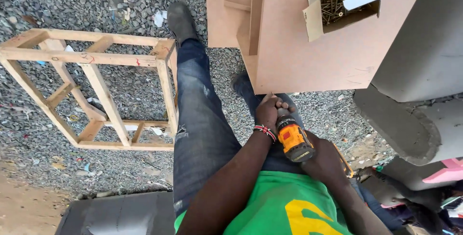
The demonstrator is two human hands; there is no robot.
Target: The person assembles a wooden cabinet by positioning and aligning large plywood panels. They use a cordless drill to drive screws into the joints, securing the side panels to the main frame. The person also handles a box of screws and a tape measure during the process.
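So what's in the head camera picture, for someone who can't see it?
A person presses a yellow drill against the edge of a brown board, right hand on the grip, left hand around its front. An open box of screws sits on the board, and a wooden frame lies on the gravel.

Left hand point(268, 112) curls in a closed grip forward of the right hand point(327, 160), also clenched.

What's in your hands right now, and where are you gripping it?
A yellow cordless drill: right hand on its handle, left hand wrapped around its front end, by the board's edge.
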